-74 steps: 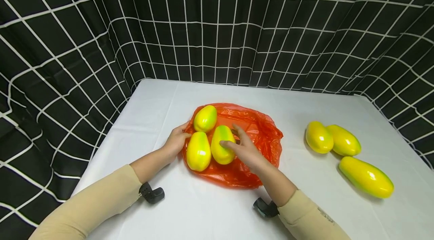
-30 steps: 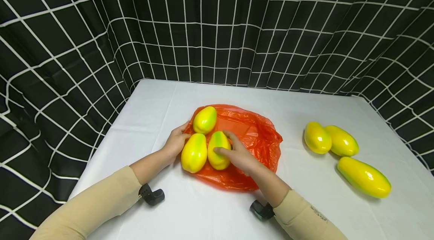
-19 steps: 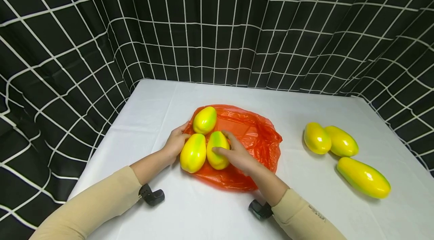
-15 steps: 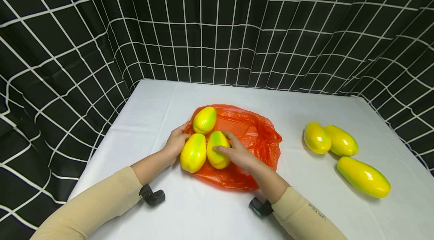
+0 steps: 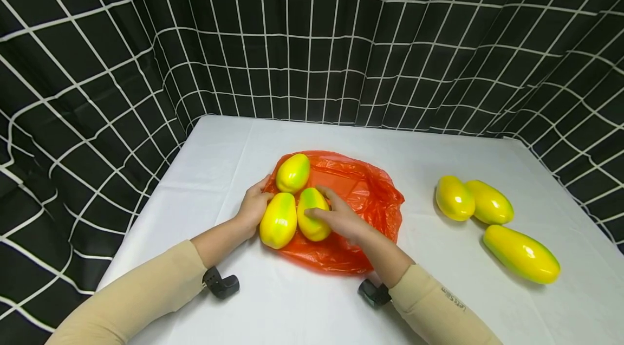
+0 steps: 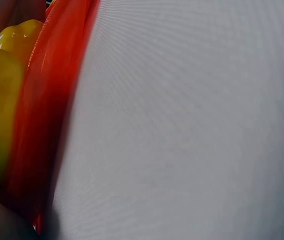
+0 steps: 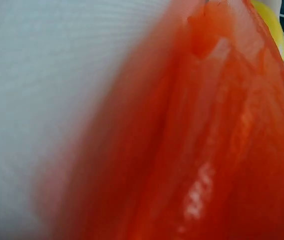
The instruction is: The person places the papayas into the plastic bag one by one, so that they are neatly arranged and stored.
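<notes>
In the head view a red plastic bag [image 5: 353, 185] lies spread on the table with its mouth up. Glossy yellow-green papayas sit in it at the left: one at the back [image 5: 293, 173], one at the front left [image 5: 278, 223]. My right hand [image 5: 341, 219] grips a third papaya [image 5: 311, 226] by its right side, thumb on top, close against the front-left one. At the bag's left edge my left hand [image 5: 252, 208] holds the rim, its thumb inside; its other fingers are mostly hidden. The right wrist view shows mainly blurred red bag [image 7: 206, 140].
On the right of the white-covered table [image 5: 439, 291] lie three more papayas: two side by side [image 5: 455, 198] [image 5: 491, 202] and a longer one [image 5: 522, 254] nearer the front. A black curtain with a white grid [image 5: 331, 36] stands behind and at the sides.
Since the oldest frame my right hand has moved left and slightly nearer with its papaya, and the front-left papaya has shifted left. Over the last half second almost nothing moves.
</notes>
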`<action>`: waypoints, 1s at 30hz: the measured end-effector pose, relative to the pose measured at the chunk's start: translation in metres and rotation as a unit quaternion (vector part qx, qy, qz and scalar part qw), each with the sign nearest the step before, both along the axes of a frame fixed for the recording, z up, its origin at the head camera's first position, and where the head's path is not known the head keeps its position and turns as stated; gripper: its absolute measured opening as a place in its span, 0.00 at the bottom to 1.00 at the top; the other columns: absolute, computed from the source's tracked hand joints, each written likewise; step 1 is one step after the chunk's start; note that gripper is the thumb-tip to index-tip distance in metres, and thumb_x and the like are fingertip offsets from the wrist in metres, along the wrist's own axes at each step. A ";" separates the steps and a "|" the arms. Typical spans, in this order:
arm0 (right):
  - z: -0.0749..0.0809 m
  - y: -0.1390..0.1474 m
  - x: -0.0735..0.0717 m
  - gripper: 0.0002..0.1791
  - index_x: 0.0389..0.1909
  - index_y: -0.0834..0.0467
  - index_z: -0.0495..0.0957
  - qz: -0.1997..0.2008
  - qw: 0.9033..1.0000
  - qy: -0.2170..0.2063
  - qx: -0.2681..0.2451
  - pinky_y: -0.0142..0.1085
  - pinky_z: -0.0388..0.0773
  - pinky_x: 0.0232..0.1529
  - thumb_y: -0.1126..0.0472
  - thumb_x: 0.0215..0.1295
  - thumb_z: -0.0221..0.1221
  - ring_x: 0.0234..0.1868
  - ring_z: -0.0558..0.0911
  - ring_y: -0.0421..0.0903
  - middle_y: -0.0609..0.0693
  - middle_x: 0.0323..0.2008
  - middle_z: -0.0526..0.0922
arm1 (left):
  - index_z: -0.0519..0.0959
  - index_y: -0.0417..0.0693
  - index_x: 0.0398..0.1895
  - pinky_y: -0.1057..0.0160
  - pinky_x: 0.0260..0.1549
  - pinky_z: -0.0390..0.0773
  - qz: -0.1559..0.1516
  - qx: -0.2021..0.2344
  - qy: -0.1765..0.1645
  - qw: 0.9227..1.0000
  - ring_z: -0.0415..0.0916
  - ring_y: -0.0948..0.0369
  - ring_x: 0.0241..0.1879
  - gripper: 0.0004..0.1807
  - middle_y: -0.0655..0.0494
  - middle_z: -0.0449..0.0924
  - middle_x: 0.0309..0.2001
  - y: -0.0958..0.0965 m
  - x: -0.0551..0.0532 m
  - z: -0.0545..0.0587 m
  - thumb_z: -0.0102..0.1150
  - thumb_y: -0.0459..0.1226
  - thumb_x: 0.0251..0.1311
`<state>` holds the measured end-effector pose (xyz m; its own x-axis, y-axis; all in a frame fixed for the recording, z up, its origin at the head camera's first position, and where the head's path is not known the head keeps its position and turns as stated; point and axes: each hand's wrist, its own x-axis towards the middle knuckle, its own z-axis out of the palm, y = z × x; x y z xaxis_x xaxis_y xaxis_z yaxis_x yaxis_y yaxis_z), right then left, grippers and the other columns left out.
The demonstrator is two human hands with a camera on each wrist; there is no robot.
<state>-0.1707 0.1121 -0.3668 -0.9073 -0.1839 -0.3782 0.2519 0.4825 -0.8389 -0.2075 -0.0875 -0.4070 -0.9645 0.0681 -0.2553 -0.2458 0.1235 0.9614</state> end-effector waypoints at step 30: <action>0.013 0.022 0.020 0.43 0.71 0.44 0.51 0.035 0.997 0.028 0.058 0.62 0.64 0.60 0.45 0.56 0.60 0.67 0.60 0.58 0.53 0.69 0.57 | 0.50 0.48 0.73 0.52 0.72 0.44 -0.003 -0.009 0.000 1.000 0.41 0.54 0.74 0.32 0.54 0.47 0.74 0.000 0.000 0.001 0.37 0.30 0.64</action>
<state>-0.1505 0.1343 -0.3533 -0.9141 -0.2055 -0.3495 0.1681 0.5925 -0.7879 -0.2074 -0.0877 -0.4056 -0.9643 0.0689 -0.2558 -0.2443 0.1421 0.9592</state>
